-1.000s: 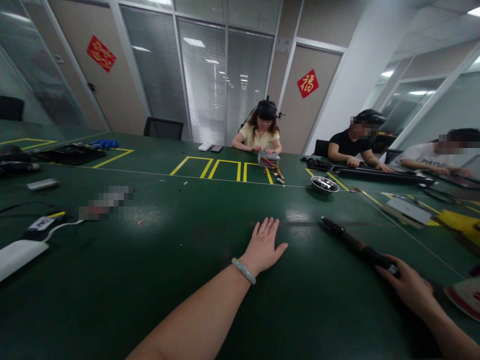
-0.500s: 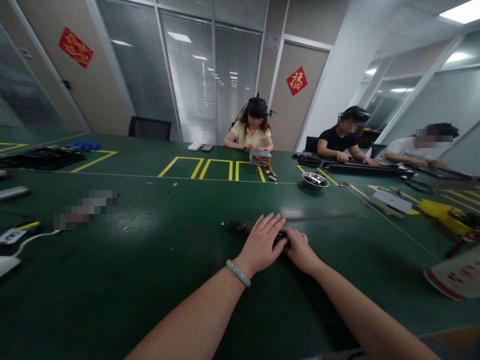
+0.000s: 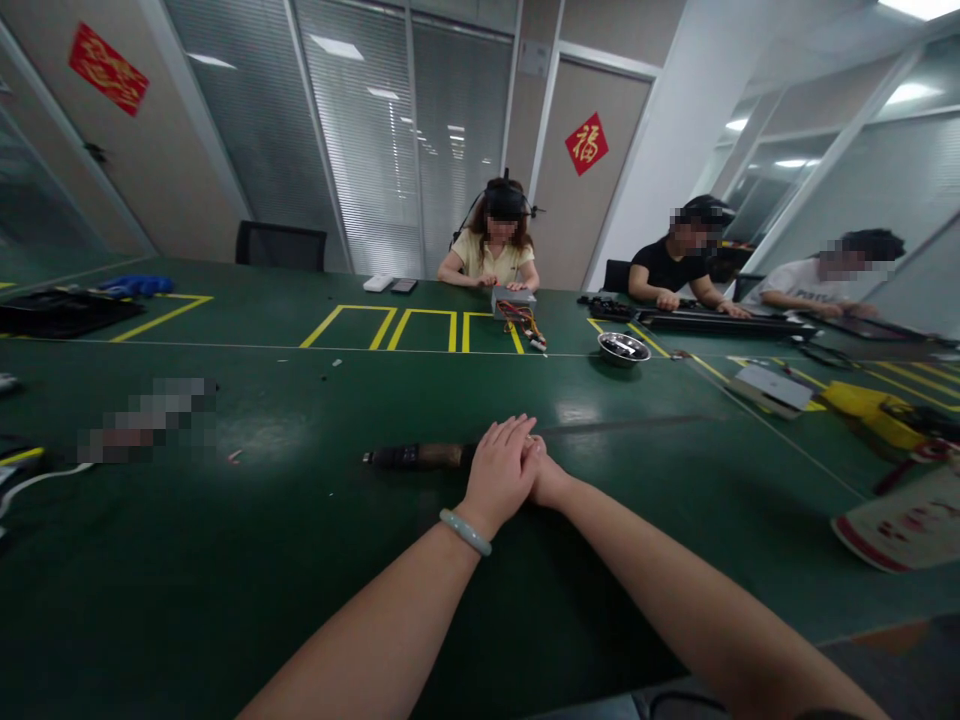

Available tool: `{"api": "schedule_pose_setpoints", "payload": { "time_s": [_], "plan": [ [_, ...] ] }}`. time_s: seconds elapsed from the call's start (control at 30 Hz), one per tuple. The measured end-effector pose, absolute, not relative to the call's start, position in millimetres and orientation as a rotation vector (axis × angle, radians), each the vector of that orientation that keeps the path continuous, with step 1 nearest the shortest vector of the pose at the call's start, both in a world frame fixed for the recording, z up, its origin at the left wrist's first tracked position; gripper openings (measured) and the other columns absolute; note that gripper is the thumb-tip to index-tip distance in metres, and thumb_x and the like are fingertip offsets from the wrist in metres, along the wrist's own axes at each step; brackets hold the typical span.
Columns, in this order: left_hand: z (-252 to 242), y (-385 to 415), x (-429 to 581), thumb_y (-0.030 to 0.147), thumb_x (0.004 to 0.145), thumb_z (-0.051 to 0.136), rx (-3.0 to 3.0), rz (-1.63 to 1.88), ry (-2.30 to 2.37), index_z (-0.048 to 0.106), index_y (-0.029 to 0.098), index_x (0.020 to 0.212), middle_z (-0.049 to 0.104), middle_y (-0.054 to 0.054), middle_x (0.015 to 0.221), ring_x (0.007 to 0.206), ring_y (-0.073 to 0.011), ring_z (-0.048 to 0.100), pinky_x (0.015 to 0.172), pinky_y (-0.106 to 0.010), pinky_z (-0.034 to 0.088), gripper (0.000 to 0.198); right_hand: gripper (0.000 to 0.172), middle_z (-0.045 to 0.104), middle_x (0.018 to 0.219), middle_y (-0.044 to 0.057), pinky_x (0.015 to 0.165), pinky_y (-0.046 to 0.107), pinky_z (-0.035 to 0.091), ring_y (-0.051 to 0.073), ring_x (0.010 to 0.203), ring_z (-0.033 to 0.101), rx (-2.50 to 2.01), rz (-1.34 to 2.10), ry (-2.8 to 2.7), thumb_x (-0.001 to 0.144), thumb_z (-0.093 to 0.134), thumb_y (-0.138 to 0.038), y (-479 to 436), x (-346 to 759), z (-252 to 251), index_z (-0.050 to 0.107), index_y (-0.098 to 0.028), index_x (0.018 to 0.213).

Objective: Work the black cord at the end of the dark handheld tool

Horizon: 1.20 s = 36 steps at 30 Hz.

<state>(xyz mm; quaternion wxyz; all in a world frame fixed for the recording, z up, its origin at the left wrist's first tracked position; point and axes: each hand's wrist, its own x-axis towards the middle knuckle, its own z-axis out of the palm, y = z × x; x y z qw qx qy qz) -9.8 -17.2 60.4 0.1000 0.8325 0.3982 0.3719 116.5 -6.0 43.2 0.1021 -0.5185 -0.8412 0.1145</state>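
Head view: two hands point(image 3: 501, 470), one tool point(image 3: 420, 457)

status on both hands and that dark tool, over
Left hand over right hand, both at the dark tool, its right end; grip hidden. Tool flat on green table, tip pointing left. Steel bowl well behind, apart.

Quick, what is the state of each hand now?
Left hand: laid over the dark tool's end, grip unclear.
Right hand: mostly hidden, cannot be told.

Right hand point(image 3: 551, 480) brought long dark rod-shaped tool point(image 3: 420, 457) from tabletop's right edge to centre; left hand point(image 3: 501, 478) now covers its end.
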Motion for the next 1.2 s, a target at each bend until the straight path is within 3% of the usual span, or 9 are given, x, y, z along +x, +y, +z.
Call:
{"api": "schedule_pose_setpoints", "payload": {
  "time_s": [0.17, 0.3, 0.4, 0.57, 0.73, 1.0, 1.1, 1.2],
  "plan": [
    [59.5, -15.2, -11.8, 0.029, 0.100, 0.036, 2.471, 1.099, 1.191, 0.049, 0.022, 0.135, 0.052, -0.005, 0.141, 0.134, -0.0188, 0.043, 0.115, -0.043, 0.033, 0.039, 0.074, 0.028, 0.152, 0.019, 0.110, 0.053, 0.026, 0.034, 0.137, 0.031, -1.644, 0.351, -2.443, 0.086, 0.057, -0.030, -26.1, 127.0, 69.3, 0.024, -0.017, 0.151],
    [56.3, -13.2, -10.7, 0.028, 0.096, 0.041, 2.504, 1.098, 1.194, 0.051, 0.021, 0.132, 0.055, -0.005, 0.137, 0.132, -0.0205, 0.045, 0.116, -0.044, 0.030, 0.038, 0.080, 0.039, 0.140, 0.016, 0.100, 0.044, 0.039, 0.031, 0.119, 0.050, -1.847, 0.468, -2.337, 0.076, 0.070, -0.047, -61.8, 164.3, 96.5, 0.034, -0.020, 0.142],
    [55.1, -14.0, -10.6, 0.026, 0.089, 0.051, 2.552, 1.059, 1.170, 0.052, 0.022, 0.132, 0.056, -0.005, 0.135, 0.132, -0.0221, 0.045, 0.117, -0.044, 0.027, 0.043, 0.066, 0.053, 0.124, 0.012, 0.082, 0.037, 0.045, 0.027, 0.099, 0.061, -2.053, 0.623, -2.355, 0.073, 0.072, -0.050, -92.9, 196.3, 110.4, 0.047, -0.023, 0.128],
    [56.9, -17.1, -13.1, 0.020, 0.079, 0.056, 2.617, 0.929, 1.123, 0.053, 0.024, 0.129, 0.060, -0.004, 0.128, 0.124, -0.0228, 0.051, 0.115, -0.046, 0.027, 0.050, 0.033, 0.065, 0.091, 0.004, 0.061, 0.027, 0.036, 0.020, 0.078, 0.061, -2.105, 0.792, -2.390, 0.086, 0.059, -0.050, -119.0, 215.4, 107.6, 0.055, -0.023, 0.103],
    [56.4, -15.0, -11.2, 0.016, 0.079, 0.057, 2.626, 0.885, 1.195, 0.060, 0.022, 0.113, 0.065, -0.005, 0.113, 0.109, -0.0226, 0.058, 0.108, -0.043, 0.035, 0.035, 0.030, 0.065, 0.080, 0.002, 0.056, 0.025, 0.033, 0.014, 0.066, 0.057, -2.061, 0.698, -2.243, 0.095, 0.044, -0.046, -109.1, 193.9, 98.4, 0.057, -0.021, 0.087],
    [54.2, -9.7, -11.8, 0.015, 0.086, 0.053, 2.615, 0.864, 1.238, 0.062, 0.022, 0.103, 0.066, -0.004, 0.105, 0.101, -0.0222, 0.060, 0.095, -0.040, 0.045, 0.020, 0.031, 0.066, 0.070, 0.006, 0.054, 0.027, 0.036, 0.020, 0.063, 0.061, -2.123, 0.384, -2.355, 0.082, 0.060, -0.049, -69.2, 165.6, 97.9, 0.063, -0.020, 0.069],
    [53.1, -8.4, -12.5, 0.014, 0.086, 0.056, 2.612, 0.854, 1.269, 0.062, 0.023, 0.101, 0.066, -0.004, 0.104, 0.100, -0.0220, 0.060, 0.093, -0.040, 0.046, 0.018, 0.033, 0.067, 0.072, 0.008, 0.057, 0.029, 0.041, 0.023, 0.067, 0.064, -2.139, 0.354, -2.385, 0.073, 0.068, -0.053, -52.8, 166.5, 95.5, 0.065, -0.020, 0.071],
    [52.0, -7.0, -12.3, 0.013, 0.085, 0.057, 2.618, 0.832, 1.281, 0.061, 0.023, 0.099, 0.066, -0.003, 0.103, 0.099, -0.0217, 0.060, 0.091, -0.039, 0.046, 0.018, 0.024, 0.068, 0.075, 0.007, 0.060, 0.029, 0.042, 0.023, 0.071, 0.064, -2.153, 0.294, -2.305, 0.077, 0.064, -0.046, -42.6, 169.3, 91.2, 0.066, -0.022, 0.078]
  ]
}}
